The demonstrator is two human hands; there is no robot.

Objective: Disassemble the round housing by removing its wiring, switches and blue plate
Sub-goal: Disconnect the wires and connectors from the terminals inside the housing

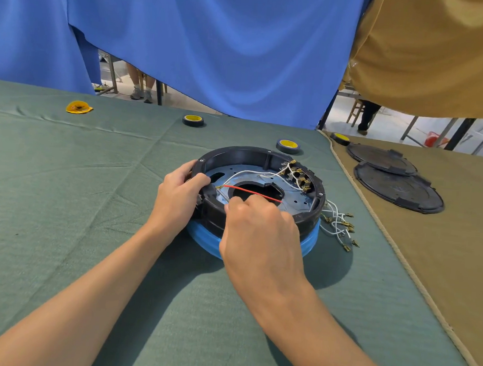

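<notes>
— No writing legible anywhere on the round housing (258, 189)?
— None. Head view: my left hand (178, 191) clamps its left rim; my right hand (256, 226) pinches the red wire (252, 193) over the blue plate (229, 176).

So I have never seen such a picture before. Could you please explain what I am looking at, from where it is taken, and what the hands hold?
There is no machine here. A camera worn on a person's head looks down at that person's own two bare hands. On a green cloth stands a round black housing with a blue plate inside. The left hand steadies the housing's rim. The right hand pinches a thin wire inside, close to a red wire. Loose white wires lie right of the housing. Tape rolls lie further back, and two dark lids on the tan cloth.
</notes>
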